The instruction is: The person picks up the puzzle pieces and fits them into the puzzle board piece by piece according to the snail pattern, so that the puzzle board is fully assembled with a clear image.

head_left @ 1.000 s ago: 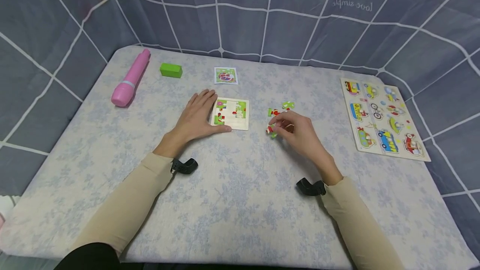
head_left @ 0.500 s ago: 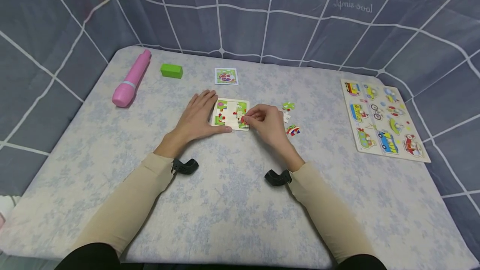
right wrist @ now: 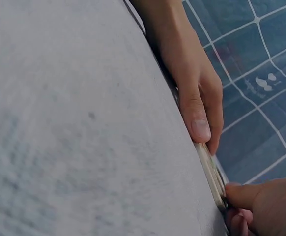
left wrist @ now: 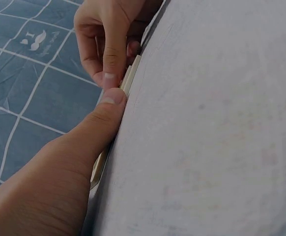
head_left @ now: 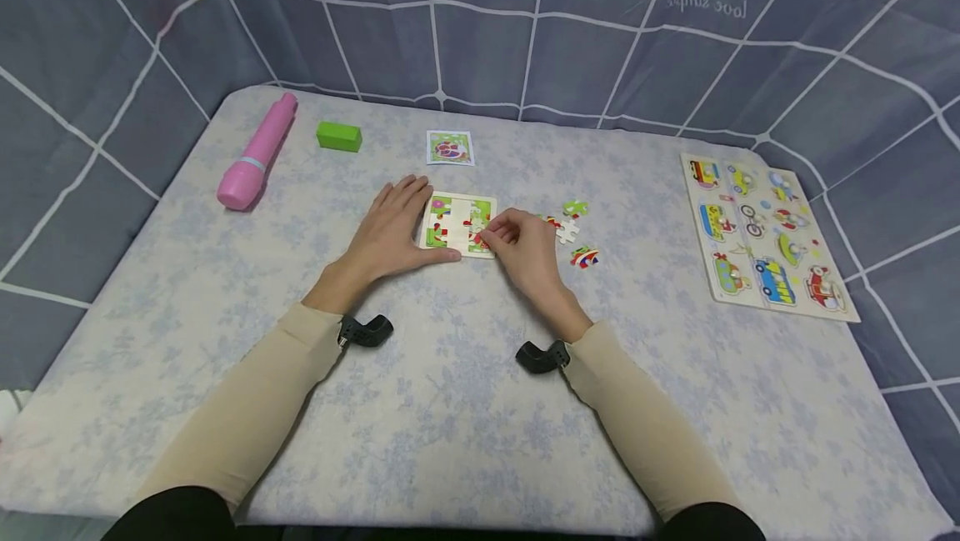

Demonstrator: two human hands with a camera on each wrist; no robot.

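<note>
Right now the right hand [head_left: 527, 245] is bending low over the tray's right side, thumb and forefinger drawn close together and, as far as I'm seeing, pinching a puzzle piece [head_left: 477, 244] in the near right corner. The wrist views aren't showing the piece itself clearly. The left hand [head_left: 396, 228] is lying with fingers straight and thumb spread wide, the thumb running along the near edge and the fingers lying by the left side, so it's probably steadying the tray.

Beneath them, the small jigsaw tray [head_left: 456, 228] is sitting flat on the bench [head_left: 450, 408], with pieces filling parts of its left and right columns and a pale strip showing bare down the middle. I'm taking this as the seating of a corner piece; the next move is likely calling for a light press until it's lying flush, then a reach for another.

Just beyond the right hand, a green piece [head_left: 575, 208], a pale piece [head_left: 567, 232] and a striped piece [head_left: 584, 257] are waiting loose. Farther out, a picture card [head_left: 450, 147] is lying behind the tray, and a vehicle puzzle board [head_left: 767, 237] is resting well to the right.
</note>
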